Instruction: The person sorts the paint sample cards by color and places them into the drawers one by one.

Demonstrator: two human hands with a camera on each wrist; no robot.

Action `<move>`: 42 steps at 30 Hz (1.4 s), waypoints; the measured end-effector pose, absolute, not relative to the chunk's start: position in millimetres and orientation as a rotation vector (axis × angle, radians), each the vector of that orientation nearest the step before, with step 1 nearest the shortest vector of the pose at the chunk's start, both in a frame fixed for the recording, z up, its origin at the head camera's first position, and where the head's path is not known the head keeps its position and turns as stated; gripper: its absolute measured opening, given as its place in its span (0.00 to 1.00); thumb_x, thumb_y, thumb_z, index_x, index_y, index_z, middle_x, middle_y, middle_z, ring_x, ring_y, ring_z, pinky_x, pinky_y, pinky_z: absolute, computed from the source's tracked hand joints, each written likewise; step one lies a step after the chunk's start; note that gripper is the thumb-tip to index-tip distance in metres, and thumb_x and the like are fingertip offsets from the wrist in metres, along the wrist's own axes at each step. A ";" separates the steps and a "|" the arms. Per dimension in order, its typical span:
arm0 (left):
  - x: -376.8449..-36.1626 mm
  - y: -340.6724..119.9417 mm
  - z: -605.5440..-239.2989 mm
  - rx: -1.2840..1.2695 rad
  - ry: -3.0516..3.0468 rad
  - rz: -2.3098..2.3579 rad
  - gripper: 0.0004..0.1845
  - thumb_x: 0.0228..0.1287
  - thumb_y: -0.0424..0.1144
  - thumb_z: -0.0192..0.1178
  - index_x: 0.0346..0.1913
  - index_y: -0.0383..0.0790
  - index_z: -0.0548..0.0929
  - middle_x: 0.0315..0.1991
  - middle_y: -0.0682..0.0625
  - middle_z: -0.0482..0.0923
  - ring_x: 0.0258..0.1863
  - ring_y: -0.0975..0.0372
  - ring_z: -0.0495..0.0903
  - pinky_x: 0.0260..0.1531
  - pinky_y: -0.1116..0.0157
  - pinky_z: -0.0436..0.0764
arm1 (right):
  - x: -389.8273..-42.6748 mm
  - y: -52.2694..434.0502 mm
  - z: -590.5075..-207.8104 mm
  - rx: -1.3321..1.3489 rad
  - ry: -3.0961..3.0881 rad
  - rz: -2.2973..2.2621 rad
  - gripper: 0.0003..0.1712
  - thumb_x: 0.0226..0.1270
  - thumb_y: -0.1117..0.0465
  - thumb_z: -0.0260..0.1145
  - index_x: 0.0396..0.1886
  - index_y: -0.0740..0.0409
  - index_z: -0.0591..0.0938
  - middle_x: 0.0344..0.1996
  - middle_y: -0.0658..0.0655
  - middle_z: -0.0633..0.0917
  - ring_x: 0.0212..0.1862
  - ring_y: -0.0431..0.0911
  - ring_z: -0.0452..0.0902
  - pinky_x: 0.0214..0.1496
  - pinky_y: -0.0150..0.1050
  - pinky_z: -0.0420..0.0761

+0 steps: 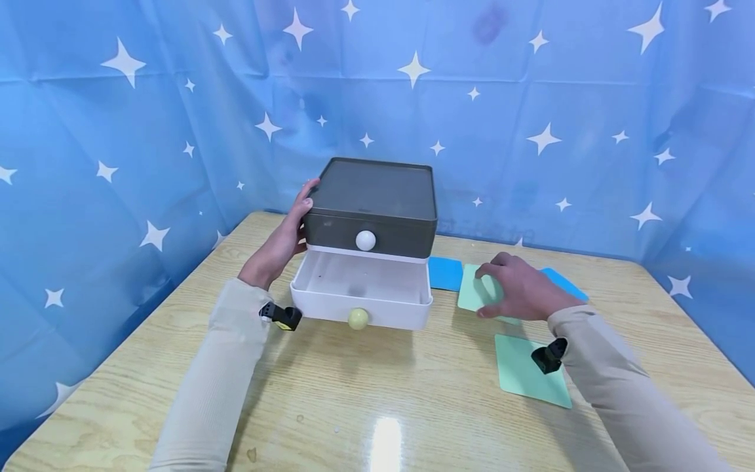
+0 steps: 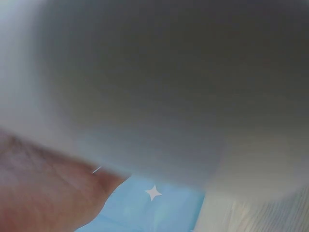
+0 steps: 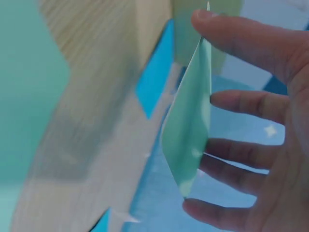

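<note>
The right hand (image 1: 519, 288) is lifting a pale green card (image 1: 479, 292) by its edges, thumb on one side and the other fingers on the opposite side. Seen from the right wrist, the card (image 3: 190, 125) stands nearly edge-on and bows a little between the thumb tip at the top and the fingers (image 3: 241, 104) spread along its other rim, so the hand is half open, curled just enough to pinch the card. The card's near edge is up off the wooden table (image 1: 366, 406).

The left hand (image 1: 283, 239) rests flat against the side of a small drawer unit (image 1: 371, 203), fingers straight and pointing up along its dark grey upper drawer, the thumb at the front corner. It presses rather than grips. From the left wrist only a blur of grey wall and a bit of the hand (image 2: 43, 193) shows.

Between the two hands, the unit's white lower drawer (image 1: 362, 292) is pulled out toward the person, with a yellowish knob (image 1: 358, 318) on its front; the grey drawer above it has a white knob (image 1: 366, 240).

Just beyond the right hand's fingers lies a blue card (image 1: 445, 273), and another blue card (image 1: 566, 283) peeks out on the hand's far side. Nearer the person, beside the right wrist, lies a second green card (image 1: 522, 377). A blue starred cloth (image 1: 177, 98) hangs behind everything.
</note>
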State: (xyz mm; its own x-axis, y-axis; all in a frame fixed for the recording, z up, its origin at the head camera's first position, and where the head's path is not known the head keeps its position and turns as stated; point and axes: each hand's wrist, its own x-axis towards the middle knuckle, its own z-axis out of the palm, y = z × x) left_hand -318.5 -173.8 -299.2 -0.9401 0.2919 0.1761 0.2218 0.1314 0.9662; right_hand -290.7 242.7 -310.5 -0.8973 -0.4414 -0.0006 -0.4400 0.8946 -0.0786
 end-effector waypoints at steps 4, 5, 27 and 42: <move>-318.7 -173.0 -297.4 0.537 2.326 1.960 0.27 0.77 0.63 0.28 0.76 0.83 0.41 0.83 0.50 0.38 0.79 0.39 0.51 0.73 0.35 0.55 | -279.7 236.7 -293.0 -0.734 3.029 -0.196 0.37 0.52 0.43 0.79 0.60 0.52 0.80 0.61 0.66 0.76 0.60 0.62 0.74 0.56 0.60 0.78; -318.8 -172.9 -296.8 0.539 2.327 1.958 0.27 0.77 0.63 0.28 0.76 0.83 0.41 0.83 0.50 0.37 0.79 0.39 0.50 0.73 0.35 0.55 | -276.6 235.0 -288.5 -0.748 3.022 -0.218 0.37 0.52 0.43 0.79 0.60 0.51 0.81 0.61 0.64 0.76 0.60 0.61 0.74 0.57 0.60 0.78; -319.6 -170.3 -293.0 0.539 2.356 1.946 0.28 0.77 0.64 0.28 0.76 0.83 0.41 0.83 0.51 0.35 0.79 0.38 0.49 0.72 0.34 0.54 | -231.4 184.9 -230.1 -1.277 2.780 -0.403 0.33 0.53 0.35 0.76 0.58 0.32 0.77 0.58 0.39 0.76 0.60 0.40 0.72 0.60 0.49 0.77; -316.9 -173.5 -299.7 0.499 2.407 1.898 0.27 0.75 0.67 0.27 0.75 0.86 0.41 0.83 0.51 0.34 0.79 0.38 0.48 0.73 0.34 0.54 | -230.3 143.0 -236.2 -1.457 2.653 -0.656 0.33 0.53 0.43 0.79 0.59 0.38 0.78 0.60 0.42 0.77 0.62 0.41 0.72 0.62 0.47 0.75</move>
State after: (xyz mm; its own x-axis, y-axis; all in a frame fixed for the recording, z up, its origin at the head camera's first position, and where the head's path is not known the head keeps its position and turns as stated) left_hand -316.9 -173.5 -299.7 -0.9477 0.2714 0.1683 0.2269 0.2017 0.9528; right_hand -230.3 143.0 -236.2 -0.5566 -0.8151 0.1608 -0.7960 0.4679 -0.3840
